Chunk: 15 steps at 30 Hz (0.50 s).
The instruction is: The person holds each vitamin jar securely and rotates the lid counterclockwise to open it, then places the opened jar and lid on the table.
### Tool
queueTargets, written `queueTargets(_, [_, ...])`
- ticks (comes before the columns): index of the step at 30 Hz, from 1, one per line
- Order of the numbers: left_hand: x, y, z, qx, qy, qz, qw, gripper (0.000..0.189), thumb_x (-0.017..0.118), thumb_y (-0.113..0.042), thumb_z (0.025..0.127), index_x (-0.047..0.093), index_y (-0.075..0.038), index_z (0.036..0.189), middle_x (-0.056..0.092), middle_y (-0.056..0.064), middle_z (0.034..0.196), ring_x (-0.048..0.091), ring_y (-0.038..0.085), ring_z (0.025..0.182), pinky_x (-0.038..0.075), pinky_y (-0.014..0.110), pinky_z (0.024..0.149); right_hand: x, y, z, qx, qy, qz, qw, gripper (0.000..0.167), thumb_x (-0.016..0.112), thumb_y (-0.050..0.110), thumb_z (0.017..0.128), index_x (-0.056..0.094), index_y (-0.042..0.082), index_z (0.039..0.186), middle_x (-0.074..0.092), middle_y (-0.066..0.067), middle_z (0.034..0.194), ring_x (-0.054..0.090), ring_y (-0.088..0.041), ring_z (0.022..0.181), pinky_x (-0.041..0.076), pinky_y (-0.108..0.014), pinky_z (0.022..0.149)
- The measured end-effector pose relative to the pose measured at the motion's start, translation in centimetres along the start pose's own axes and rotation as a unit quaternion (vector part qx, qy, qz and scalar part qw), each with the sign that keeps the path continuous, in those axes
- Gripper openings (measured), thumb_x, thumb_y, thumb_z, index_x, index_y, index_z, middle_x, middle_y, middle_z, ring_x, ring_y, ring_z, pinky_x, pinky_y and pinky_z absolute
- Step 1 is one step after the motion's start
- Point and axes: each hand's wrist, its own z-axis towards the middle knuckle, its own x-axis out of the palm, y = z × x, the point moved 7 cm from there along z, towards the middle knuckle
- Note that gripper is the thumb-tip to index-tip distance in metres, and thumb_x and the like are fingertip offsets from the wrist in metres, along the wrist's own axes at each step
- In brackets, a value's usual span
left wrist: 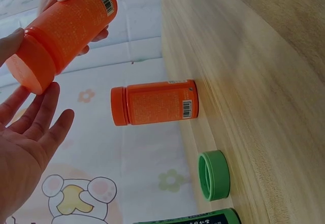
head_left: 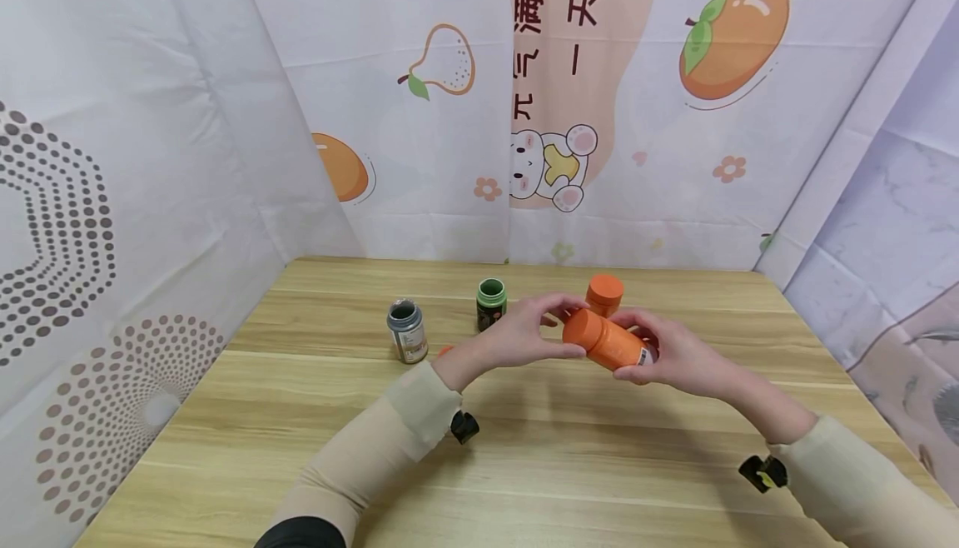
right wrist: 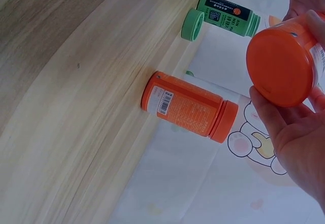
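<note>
Above the table, an orange bottle (head_left: 616, 346) is tilted, its orange cap (head_left: 581, 329) toward the left and its base toward the right. My right hand (head_left: 678, 354) grips the bottle near its base; the right wrist view shows the round orange bottom. At the other end my left hand (head_left: 524, 333) has thumb and fingertips on opposite sides of the cap, and the cap is on the bottle. Just behind, a second orange bottle (left wrist: 160, 103) stands upright on the table with its cap on, partly hidden in the head view.
An uncapped green bottle (head_left: 491, 305) stands left of the hands, with a green cap (left wrist: 214, 175) lying close by. Further left is an uncapped grey bottle (head_left: 408, 333). Part of an orange object (head_left: 445, 350) shows behind my left wrist. A printed curtain (head_left: 449, 165) hangs behind the table.
</note>
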Motion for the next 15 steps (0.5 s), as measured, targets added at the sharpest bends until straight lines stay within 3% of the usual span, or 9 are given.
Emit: queueTargets(15, [-0.61, -0.26, 0.08, -0.005, 0.000, 0.018, 0.9998, 0.050, 0.081, -0.030, 0.081, 0.061, -0.013, 0.122, 0.062, -0.010, 0.106, 0.057, 0.004, 0.092, 0.047, 0.021, 0.087, -0.10, 0.34, 0.01, -0.003, -0.005, -0.021, 0.9998, 0.062, 0.085, 0.027, 0.076, 0.053, 0.011, 0.127, 0.061, -0.002, 0.106, 0.059, -0.017, 0.088, 0.051, -0.029, 0.064])
